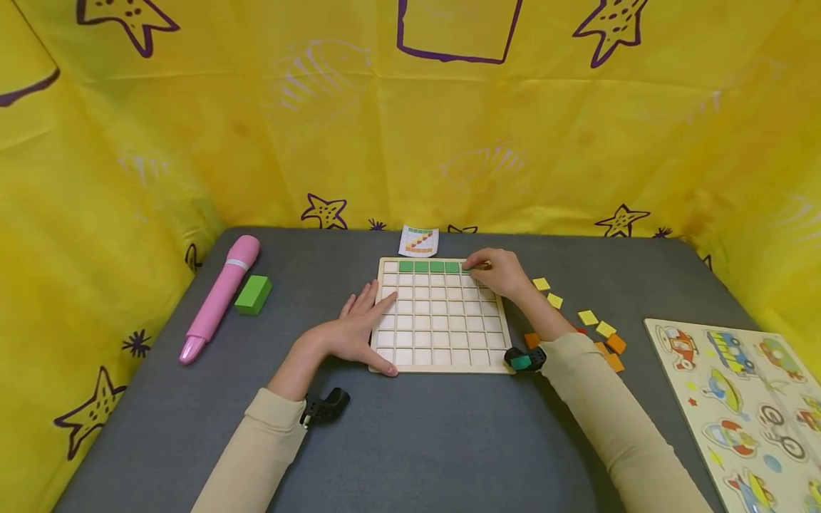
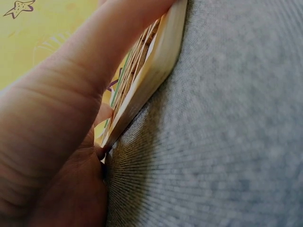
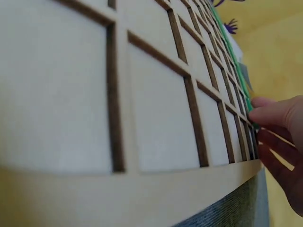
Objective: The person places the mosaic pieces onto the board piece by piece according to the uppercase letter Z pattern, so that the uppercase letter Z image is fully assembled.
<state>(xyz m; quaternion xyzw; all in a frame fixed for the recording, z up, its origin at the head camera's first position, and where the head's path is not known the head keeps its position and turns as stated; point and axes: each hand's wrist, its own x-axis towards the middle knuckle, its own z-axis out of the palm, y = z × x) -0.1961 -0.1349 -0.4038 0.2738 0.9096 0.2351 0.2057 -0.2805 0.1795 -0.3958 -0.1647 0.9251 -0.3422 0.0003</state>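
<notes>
A wooden grid board [image 1: 442, 370] lies flat on the table, with several green tiles [image 1: 437, 267] in its far row. At its far right corner, my right hand [image 1: 502, 272] pinches a green tile [image 3: 256, 126] in its fingertips, right at the last cell of that row. Most of this tile is hidden by the fingers. My left hand [image 1: 355, 329] rests with spread fingers along the board's left side, thumb at the near left corner. In the left wrist view, the thumb [image 2: 71, 71] reaches over the board's edge [image 2: 163, 52].
Behind the board stands a small pattern card [image 1: 419, 242]. Yellow tiles [image 1: 586, 318] and orange tiles [image 1: 615, 343] lie scattered under and beyond the right forearm. A pink marker-shaped object [image 1: 221, 296] and a green block [image 1: 253, 295] lie left, a picture puzzle [image 1: 737, 399] right.
</notes>
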